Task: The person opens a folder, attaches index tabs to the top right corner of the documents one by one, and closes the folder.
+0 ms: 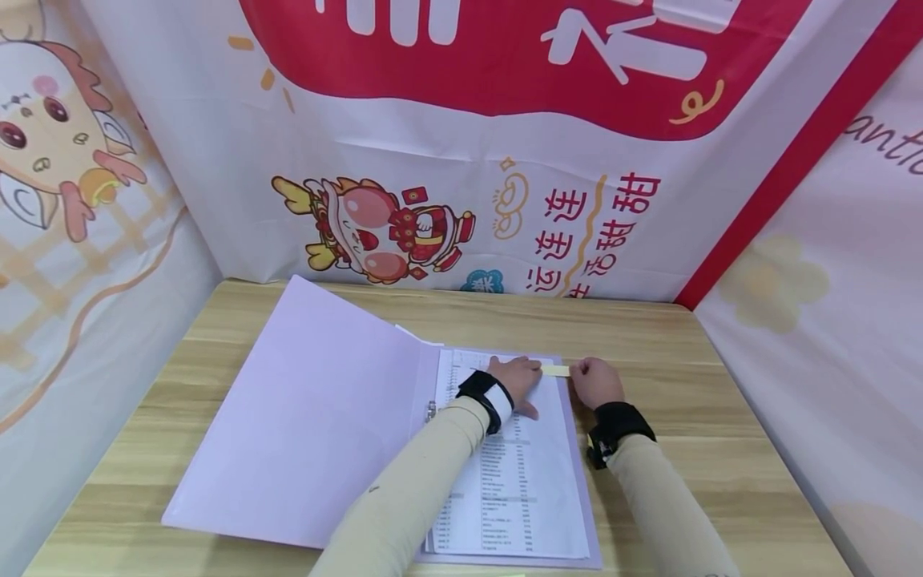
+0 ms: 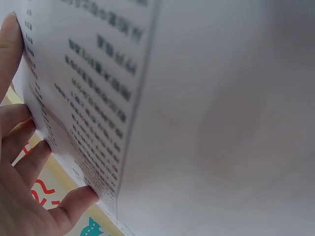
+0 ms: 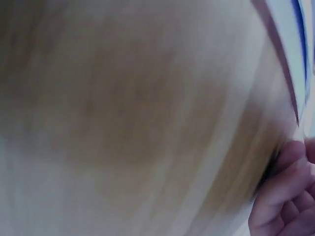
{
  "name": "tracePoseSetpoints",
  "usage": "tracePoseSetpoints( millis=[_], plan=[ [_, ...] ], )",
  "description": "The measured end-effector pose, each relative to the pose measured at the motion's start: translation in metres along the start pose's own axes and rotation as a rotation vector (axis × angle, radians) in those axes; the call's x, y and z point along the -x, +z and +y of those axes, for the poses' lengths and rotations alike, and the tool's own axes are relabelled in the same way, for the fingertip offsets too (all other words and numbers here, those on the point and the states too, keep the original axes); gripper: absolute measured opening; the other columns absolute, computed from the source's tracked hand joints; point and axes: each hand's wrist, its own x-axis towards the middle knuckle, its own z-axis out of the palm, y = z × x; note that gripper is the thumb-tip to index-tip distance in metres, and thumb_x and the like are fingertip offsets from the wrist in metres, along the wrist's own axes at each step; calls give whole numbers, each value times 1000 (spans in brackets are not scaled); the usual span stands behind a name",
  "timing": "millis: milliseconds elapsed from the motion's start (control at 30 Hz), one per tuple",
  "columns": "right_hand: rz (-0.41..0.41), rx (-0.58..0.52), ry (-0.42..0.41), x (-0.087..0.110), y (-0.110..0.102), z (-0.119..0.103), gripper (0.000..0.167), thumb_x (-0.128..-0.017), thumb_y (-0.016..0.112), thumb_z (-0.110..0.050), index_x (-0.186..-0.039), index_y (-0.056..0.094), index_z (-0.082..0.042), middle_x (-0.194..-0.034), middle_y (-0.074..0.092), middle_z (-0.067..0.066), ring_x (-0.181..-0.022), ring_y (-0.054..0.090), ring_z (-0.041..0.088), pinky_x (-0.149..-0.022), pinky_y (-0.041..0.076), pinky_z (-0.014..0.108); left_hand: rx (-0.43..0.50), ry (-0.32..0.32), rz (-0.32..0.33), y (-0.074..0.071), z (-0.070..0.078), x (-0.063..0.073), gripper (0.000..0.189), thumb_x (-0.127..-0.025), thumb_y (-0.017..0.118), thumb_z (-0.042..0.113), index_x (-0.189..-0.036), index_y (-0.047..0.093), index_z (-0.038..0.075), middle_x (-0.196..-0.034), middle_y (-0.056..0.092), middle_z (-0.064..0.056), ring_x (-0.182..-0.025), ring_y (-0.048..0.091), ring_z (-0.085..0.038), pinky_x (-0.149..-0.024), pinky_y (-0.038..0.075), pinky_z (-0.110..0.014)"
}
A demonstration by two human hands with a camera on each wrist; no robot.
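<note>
A lilac folder (image 1: 310,433) lies spread on the table, with a stack of printed sheets (image 1: 555,481) on its right side. Near the top of the sheets, my left hand (image 1: 515,378) rests with fingers spread, and its fingertips touch the paper in the left wrist view. A pale yellow paper strip (image 1: 556,370) reaches from the left fingertips across the page's right edge. My right hand (image 1: 597,383) pinches the strip's outer end, its fingers (image 3: 280,194) curled in the right wrist view. That view does not clearly show the strip itself.
A metal ring clip (image 1: 431,411) sits at the folder's spine. The wooden table (image 1: 692,417) extends around the folder. Printed cloth (image 1: 461,144) hangs behind the table and along both sides. A sliver of something yellow shows at the bottom edge of the head view.
</note>
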Motion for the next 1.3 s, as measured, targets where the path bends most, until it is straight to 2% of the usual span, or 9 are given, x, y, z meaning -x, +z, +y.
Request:
tracePoseSetpoints(
  millis=[100,200,367,600,700,867,1000,1133,1300],
  plan=[
    [48,96,-36,2,-1,-5,20,-91,53,-18,-81,58,-1,-70,62,11,-64,58,27,-59,45,36,3,-8,2,3,-2,-2,84,-78,72,61,-146,46,21,-157,38,7,-146,34,-15,-110,38,-57],
    [61,156,-20,2,-1,-11,19,-91,55,-20,-87,53,-1,-75,63,16,-67,61,31,-58,47,41,-1,-12,15,9,-4,-7,87,-77,72,63,-148,43,21,-158,36,7,-147,33,-14,-111,37,-57],
    [22,226,0,3,0,-22,22,-93,57,-24,-83,56,-4,-68,60,10,-61,57,26,-51,41,35,10,-21,36,12,-7,-8,93,-75,73,64,-149,43,17,-158,37,4,-146,33,-14,-109,39,-56],
    [-53,227,-55,3,7,-32,25,-95,59,-26,-77,57,-9,-65,52,4,-60,52,23,-53,35,31,9,-31,42,19,-11,-11,100,-72,71,70,-150,39,16,-158,36,3,-146,33,-15,-110,39,-53],
    [-82,235,-78,3,11,-36,23,-97,58,-26,-81,58,-9,-66,53,6,-61,52,23,-54,36,32,11,-32,48,18,-12,-10,101,-71,71,71,-150,41,16,-157,37,3,-145,34,-15,-109,39,-52],
    [-83,290,-128,3,17,-41,19,-97,57,-23,-94,64,-6,-79,67,11,-67,59,25,-58,44,37,26,-27,82,20,-11,-11,99,-69,74,68,-147,44,15,-155,40,3,-143,37,-16,-107,40,-54],
    [-91,290,-117,2,18,-41,19,-98,57,-23,-98,64,-5,-85,69,12,-69,61,26,-60,47,39,26,-25,91,22,-11,-12,97,-69,74,68,-146,46,16,-154,42,3,-142,38,-15,-107,41,-54],
    [-91,274,-112,-1,17,-34,20,-99,55,-22,-95,63,-4,-83,68,13,-69,60,25,-60,46,38,19,-34,66,19,-10,-12,98,-71,72,70,-148,44,17,-156,40,3,-144,36,-15,-109,40,-54],
    [-94,270,-87,-3,12,-25,21,-99,52,-21,-95,62,-2,-86,68,16,-74,62,29,-67,49,43,10,-26,37,17,-10,-11,97,-73,70,70,-150,41,20,-157,38,3,-146,34,-15,-110,38,-55]
  ],
)
